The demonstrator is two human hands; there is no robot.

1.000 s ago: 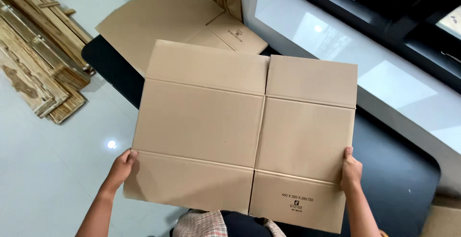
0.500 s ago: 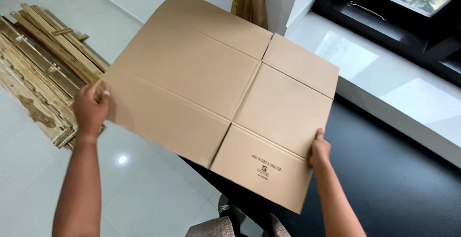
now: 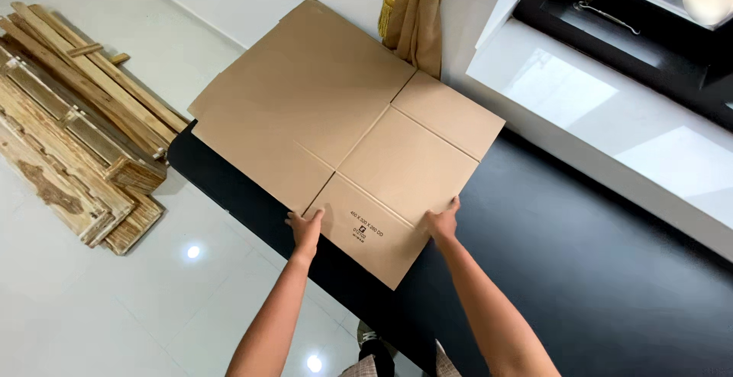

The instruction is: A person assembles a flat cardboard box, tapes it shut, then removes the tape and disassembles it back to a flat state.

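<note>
Because we hold the flattened cardboard box [image 3: 347, 129] out over the dark mat [image 3: 580, 270], both hands grip 1 near flap: left hand [image 3: 305, 228] and right hand [image 3: 441, 224], fingers clasping its edges, keeping it steady.

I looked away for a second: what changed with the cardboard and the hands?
Both hands moved inward: the left hand and right hand now grip the near flap of the flattened cardboard box, which has turned and swung away. Wood slats unchanged.
</note>
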